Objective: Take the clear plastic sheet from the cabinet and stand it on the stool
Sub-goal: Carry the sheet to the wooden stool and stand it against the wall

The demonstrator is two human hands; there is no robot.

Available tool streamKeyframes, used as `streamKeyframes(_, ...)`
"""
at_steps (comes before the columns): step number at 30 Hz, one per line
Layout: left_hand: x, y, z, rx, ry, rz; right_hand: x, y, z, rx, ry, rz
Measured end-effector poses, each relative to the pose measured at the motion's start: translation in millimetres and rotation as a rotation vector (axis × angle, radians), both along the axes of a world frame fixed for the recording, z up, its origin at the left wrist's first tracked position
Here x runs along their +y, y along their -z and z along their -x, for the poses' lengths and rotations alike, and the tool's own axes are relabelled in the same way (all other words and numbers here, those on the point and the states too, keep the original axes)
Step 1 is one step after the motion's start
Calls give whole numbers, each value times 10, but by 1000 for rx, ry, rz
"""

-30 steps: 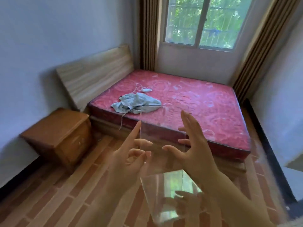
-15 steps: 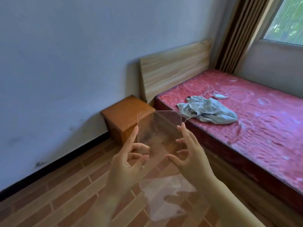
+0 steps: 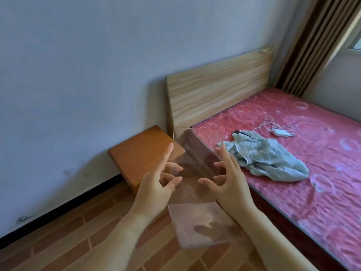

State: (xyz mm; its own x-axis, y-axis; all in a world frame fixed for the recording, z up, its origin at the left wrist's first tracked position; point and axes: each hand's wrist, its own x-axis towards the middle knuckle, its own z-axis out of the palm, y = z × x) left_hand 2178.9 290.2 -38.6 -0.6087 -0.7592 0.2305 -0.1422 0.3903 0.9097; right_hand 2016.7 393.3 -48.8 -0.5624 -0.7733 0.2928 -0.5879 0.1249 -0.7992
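I hold a clear plastic sheet (image 3: 196, 155) upright in front of me, between both hands, above the brick-pattern floor. Its lower part (image 3: 201, 225) bends toward me and looks cloudy. My left hand (image 3: 156, 184) pinches the sheet's left edge, with the index finger straight up along it. My right hand (image 3: 229, 180) grips the right edge with fingertips behind and the thumb in front. A low orange-brown wooden stool-like box (image 3: 140, 155) stands against the wall just beyond my left hand, partly seen through the sheet.
A bed with a red mattress (image 3: 293, 153) and a pale wooden headboard (image 3: 214, 89) fills the right side. On the mattress lie a grey-blue cloth (image 3: 269, 155) and a white charger with its cable (image 3: 279, 132). Brown curtains (image 3: 312, 42) hang at the far right.
The view has swung left: the window has left the frame and the wooden box has come toward the centre. Both hands keep the same hold on the sheet.
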Motion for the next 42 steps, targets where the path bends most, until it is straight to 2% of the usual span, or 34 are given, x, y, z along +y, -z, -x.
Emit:
streamKeyframes(5, -812, 28, 529, -11, -99, -9, -1022, -7, 617, 33, -100, -11)
streamKeyframes(11, -1932, 231, 672, -36, -225, -68, -2362, 189, 853, 43, -246, -51)
streamKeyframes(15, -2683, 380, 827, -53, -235, -124, -3196, 369, 993, 102, -239, -64)
streamKeyframes(20, -3620, 537, 1060, -106, -217, -177, -4145, 582, 1246, 84, -206, -114)
streamKeyframes(27, -4491, 927, 1321, -125, -281, -264, -5093, 971, 1489, 101, -219, -168)
streamKeyframes(33, -5077, 1616, 1639, -131, -382, -268, -5874, 1759, 1787, 105, -282, -199)
streamKeyframes(42, -5881, 3408, 2102, -59, -481, -240, -6861, 3543, 2225, 159, -355, -88)
